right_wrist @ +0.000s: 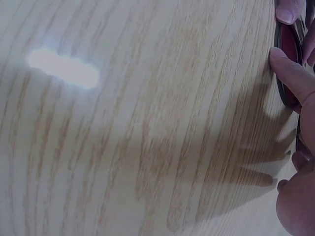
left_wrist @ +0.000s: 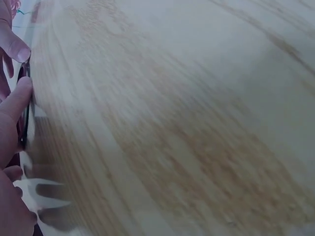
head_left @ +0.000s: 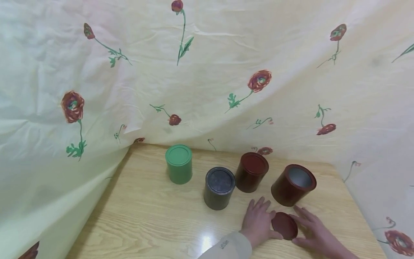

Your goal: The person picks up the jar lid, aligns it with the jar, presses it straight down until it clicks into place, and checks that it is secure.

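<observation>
Between both hands is a round dark red lid (head_left: 284, 226), tilted and close over the wooden table. My left hand (head_left: 258, 221) holds its left edge, thumb at the near side and index finger at the far side. On the opposite edge, the right hand (head_left: 311, 230) grips with thumb and index finger. In the right wrist view, a thumb and a fingertip lie at the rim of the lid (right_wrist: 290, 42). Just beyond the hands stands a dark red can (head_left: 284, 192) without a lid, its grey inside showing.
A second dark red can (head_left: 250, 176), with its top covered, stands left of the uncovered one. Beside it is a dark grey can (head_left: 217, 196), and farther left a green can (head_left: 179, 171), both covered. Flowered cloth (head_left: 207, 82) hangs behind and along the sides of the wooden table (head_left: 145, 216).
</observation>
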The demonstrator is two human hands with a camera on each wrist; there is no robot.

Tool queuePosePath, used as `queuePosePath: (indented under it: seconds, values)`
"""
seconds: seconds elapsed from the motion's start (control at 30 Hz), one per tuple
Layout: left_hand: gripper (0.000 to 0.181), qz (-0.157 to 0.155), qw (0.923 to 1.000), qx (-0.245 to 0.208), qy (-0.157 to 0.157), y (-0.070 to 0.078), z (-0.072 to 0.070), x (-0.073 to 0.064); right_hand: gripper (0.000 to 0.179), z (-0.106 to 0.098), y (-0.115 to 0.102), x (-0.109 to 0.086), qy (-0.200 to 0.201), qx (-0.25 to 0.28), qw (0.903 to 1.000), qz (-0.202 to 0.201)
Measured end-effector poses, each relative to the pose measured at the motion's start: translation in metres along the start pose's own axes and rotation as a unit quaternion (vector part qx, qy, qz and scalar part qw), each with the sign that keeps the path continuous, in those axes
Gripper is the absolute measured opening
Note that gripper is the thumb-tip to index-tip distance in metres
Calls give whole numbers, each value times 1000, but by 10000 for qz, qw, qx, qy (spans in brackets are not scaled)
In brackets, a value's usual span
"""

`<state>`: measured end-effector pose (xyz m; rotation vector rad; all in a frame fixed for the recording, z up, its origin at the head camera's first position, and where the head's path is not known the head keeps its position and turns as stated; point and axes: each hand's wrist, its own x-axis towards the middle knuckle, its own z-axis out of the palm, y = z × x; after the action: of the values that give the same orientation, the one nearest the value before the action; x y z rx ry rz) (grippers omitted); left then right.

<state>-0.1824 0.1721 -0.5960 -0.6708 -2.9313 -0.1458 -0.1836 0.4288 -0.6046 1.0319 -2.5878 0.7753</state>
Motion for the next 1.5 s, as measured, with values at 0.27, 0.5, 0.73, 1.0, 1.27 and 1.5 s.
queuePosePath:
  seconds: [0.27,0.5,0.73,1.0,1.27,1.5]
  values:
    - [79,276,9991,-21,317,-5,4,-3,76,-2,-5,-5,-217,-247,9985,448]
    - [79,435,9976,-9,537,-9,9,-4,78,-2,-7,-7,-148,-123,9994,295]
    - [83,584,9972,86,450,-9,-3,-2,94,-11,-15,-3,109,-89,9999,-53]
    - [84,810,9947,106,630,-9,-28,5,94,-30,-21,2,413,-268,9986,-215]
    - [83,1052,9881,214,1098,-7,-52,13,97,-58,-33,9,584,-364,9975,-152]
    - [82,1268,9735,505,1836,-11,-77,24,96,-80,-39,23,776,-450,9956,-266]
